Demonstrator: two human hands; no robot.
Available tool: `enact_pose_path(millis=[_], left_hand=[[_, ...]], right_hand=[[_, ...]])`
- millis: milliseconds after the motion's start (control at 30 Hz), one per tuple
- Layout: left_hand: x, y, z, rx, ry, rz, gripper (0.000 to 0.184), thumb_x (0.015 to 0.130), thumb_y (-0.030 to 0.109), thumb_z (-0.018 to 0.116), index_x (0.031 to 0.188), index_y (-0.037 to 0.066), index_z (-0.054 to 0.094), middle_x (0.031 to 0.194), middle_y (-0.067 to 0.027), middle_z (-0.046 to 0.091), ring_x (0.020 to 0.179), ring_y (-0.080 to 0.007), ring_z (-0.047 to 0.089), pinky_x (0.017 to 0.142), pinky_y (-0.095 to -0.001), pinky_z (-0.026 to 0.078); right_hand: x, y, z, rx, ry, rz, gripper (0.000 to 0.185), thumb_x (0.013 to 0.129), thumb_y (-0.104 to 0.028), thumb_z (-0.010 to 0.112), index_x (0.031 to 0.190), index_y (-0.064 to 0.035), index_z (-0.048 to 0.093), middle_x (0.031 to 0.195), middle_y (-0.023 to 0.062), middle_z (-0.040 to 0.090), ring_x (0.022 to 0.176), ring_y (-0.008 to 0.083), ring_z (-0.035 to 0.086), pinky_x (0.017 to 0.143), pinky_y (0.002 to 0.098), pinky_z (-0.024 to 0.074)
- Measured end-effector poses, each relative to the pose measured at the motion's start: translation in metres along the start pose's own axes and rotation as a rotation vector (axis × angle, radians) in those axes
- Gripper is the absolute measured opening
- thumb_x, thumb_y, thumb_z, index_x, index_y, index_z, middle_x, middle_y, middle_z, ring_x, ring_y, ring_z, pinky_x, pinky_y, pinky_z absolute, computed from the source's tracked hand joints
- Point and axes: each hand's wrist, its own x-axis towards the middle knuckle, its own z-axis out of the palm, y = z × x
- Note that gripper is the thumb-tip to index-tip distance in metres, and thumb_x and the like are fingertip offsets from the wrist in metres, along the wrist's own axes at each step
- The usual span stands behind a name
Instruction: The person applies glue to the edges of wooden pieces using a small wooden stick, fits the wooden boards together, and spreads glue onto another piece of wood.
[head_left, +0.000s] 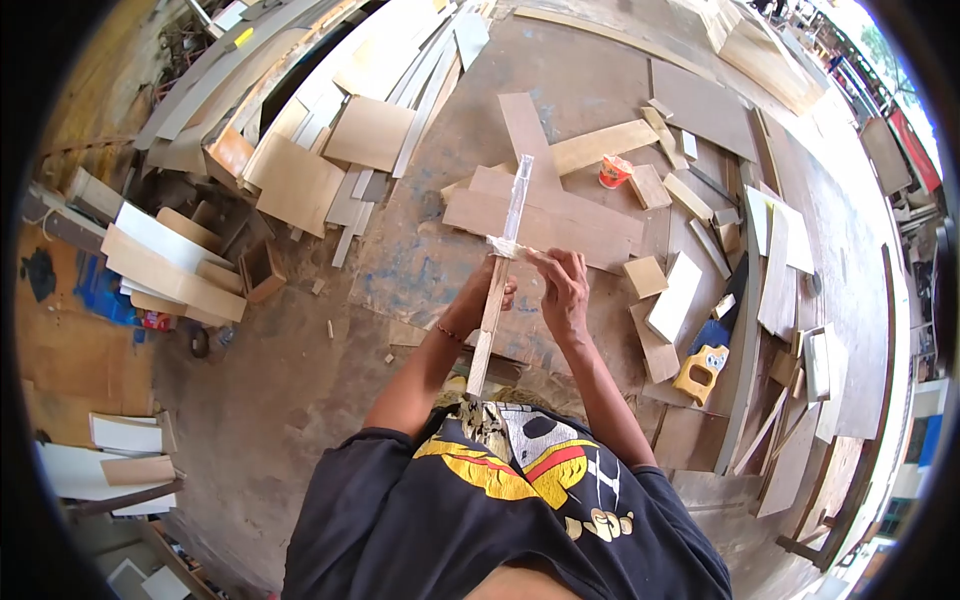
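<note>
My left hand (487, 299) is closed around a long wooden stick (487, 335), held upright in front of my shirt. The stick's upper part (522, 190) looks whitish and shiny, like a clear covering or coating. A pale, rough lump (504, 246) sits where the bare wood meets that shiny part. My right hand (563, 290) pinches a small, thin, light-coloured piece (532, 256) whose tip reaches the lump. I cannot tell what the piece is. Beyond the stick lie flat brown boards (575, 225) on the worktable (420, 235).
A red cup (614, 171) stands among wood offcuts. To the right lie a handsaw with a yellow handle (702, 374), a white block (675, 297) and several strips. Stacked panels (370, 133) lean at the left, near a small wooden box (263, 270).
</note>
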Motion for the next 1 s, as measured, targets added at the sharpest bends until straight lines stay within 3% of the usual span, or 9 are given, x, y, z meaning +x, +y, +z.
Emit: enact_pose_path(millis=[67, 133, 333, 467, 700, 767, 900, 1000], left_hand=[[0.011, -0.015, -0.016, -0.012, 0.006, -0.059, 0.047, 0.092, 0.056, 0.032, 0.095, 0.012, 0.049, 0.063, 0.0006, 0.045, 0.049, -0.0094, 0.045, 0.046, -0.0226, 0.039], [0.015, -0.024, -0.027, -0.224, -0.102, -0.141, 0.056, 0.086, 0.065, 0.034, 0.105, 0.014, 0.046, 0.059, 0.0003, 0.044, 0.044, -0.0089, 0.043, 0.041, -0.0208, 0.035], [-0.014, 0.005, 0.005, 0.174, 0.127, 0.008, 0.063, 0.084, 0.068, 0.035, 0.109, 0.012, 0.050, 0.056, -0.0001, 0.045, 0.041, -0.0089, 0.042, 0.040, -0.0219, 0.036], [-0.018, 0.007, 0.019, 0.155, 0.171, -0.028, 0.062, 0.083, 0.068, 0.036, 0.105, 0.011, 0.051, 0.055, -0.0008, 0.046, 0.041, -0.0098, 0.044, 0.040, -0.0228, 0.039], [-0.004, -0.007, -0.003, 0.032, 0.136, -0.051, 0.061, 0.083, 0.066, 0.040, 0.106, 0.010, 0.050, 0.056, -0.0009, 0.047, 0.042, -0.0097, 0.045, 0.041, -0.0226, 0.040], [-0.014, 0.000, 0.012, 0.082, 0.142, 0.055, 0.061, 0.084, 0.066, 0.039, 0.108, 0.011, 0.049, 0.058, 0.0000, 0.047, 0.043, -0.0088, 0.044, 0.042, -0.0224, 0.040], [-0.016, -0.005, 0.013, 0.068, 0.096, 0.030, 0.060, 0.085, 0.065, 0.037, 0.108, 0.011, 0.049, 0.058, 0.0010, 0.045, 0.043, -0.0076, 0.041, 0.042, -0.0211, 0.038], [-0.019, 0.001, 0.023, 0.121, 0.043, -0.126, 0.058, 0.087, 0.064, 0.036, 0.109, 0.011, 0.048, 0.057, 0.0016, 0.043, 0.042, -0.0067, 0.039, 0.041, -0.0198, 0.034]], right_hand=[[-0.006, 0.004, -0.005, -0.022, -0.010, -0.012, 0.040, 0.071, 0.013, 0.057, 0.101, -0.0130, 0.067, 0.084, 0.0096, 0.055, 0.078, 0.0244, 0.054, 0.067, 0.0323, 0.0463], [-0.018, 0.014, -0.009, -0.009, 0.005, 0.055, 0.043, 0.071, 0.011, 0.057, 0.101, -0.0182, 0.067, 0.088, 0.0083, 0.056, 0.083, 0.0259, 0.053, 0.073, 0.0363, 0.0434], [-0.017, 0.017, -0.022, 0.011, -0.002, 0.184, 0.040, 0.071, 0.011, 0.056, 0.098, -0.0148, 0.068, 0.087, 0.0074, 0.057, 0.081, 0.0241, 0.054, 0.073, 0.0352, 0.0428], [0.002, 0.011, -0.021, -0.075, 0.027, 0.060, 0.041, 0.070, 0.010, 0.056, 0.101, -0.0147, 0.066, 0.084, 0.0071, 0.055, 0.080, 0.0231, 0.053, 0.075, 0.0339, 0.0409], [-0.010, -0.019, -0.037, -0.147, -0.143, -0.138, 0.045, 0.066, 0.010, 0.055, 0.101, -0.0164, 0.067, 0.085, 0.0084, 0.055, 0.082, 0.0242, 0.052, 0.076, 0.0362, 0.0392], [-0.011, -0.024, -0.039, -0.142, -0.184, -0.179, 0.050, 0.062, 0.011, 0.054, 0.102, -0.0179, 0.067, 0.087, 0.0092, 0.055, 0.083, 0.0243, 0.052, 0.077, 0.0380, 0.0385], [0.005, -0.002, -0.032, -0.186, -0.103, -0.133, 0.055, 0.063, 0.010, 0.055, 0.107, -0.0209, 0.065, 0.091, 0.0066, 0.053, 0.085, 0.0231, 0.050, 0.081, 0.0385, 0.0365], [0.022, 0.013, -0.028, -0.220, -0.013, -0.090, 0.053, 0.063, 0.010, 0.056, 0.106, -0.0196, 0.065, 0.092, 0.0069, 0.054, 0.085, 0.0235, 0.051, 0.081, 0.0377, 0.0365]])
